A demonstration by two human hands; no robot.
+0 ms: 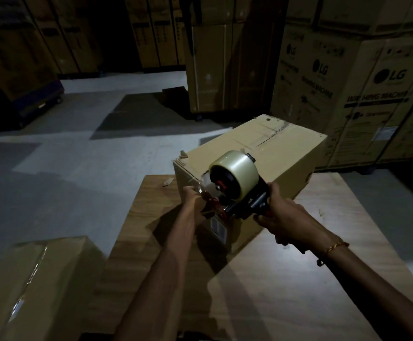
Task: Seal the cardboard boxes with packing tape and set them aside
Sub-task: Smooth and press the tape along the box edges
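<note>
A closed brown cardboard box (274, 146) stands on a wooden table (299, 279), its top seam running away from me. A tape dispenser (235, 185) with a large roll of clear tape sits at the box's near top edge. My right hand (284, 217) grips the dispenser's handle. My left hand (195, 200) holds the near face of the box just under the dispenser's front, pinching the loose end of the tape against the cardboard.
Another taped cardboard box (33, 279) sits low at the left beside the table. Tall stacks of large printed cartons (353, 94) stand at the right and along the back. A grey floor (77, 148) lies open to the left.
</note>
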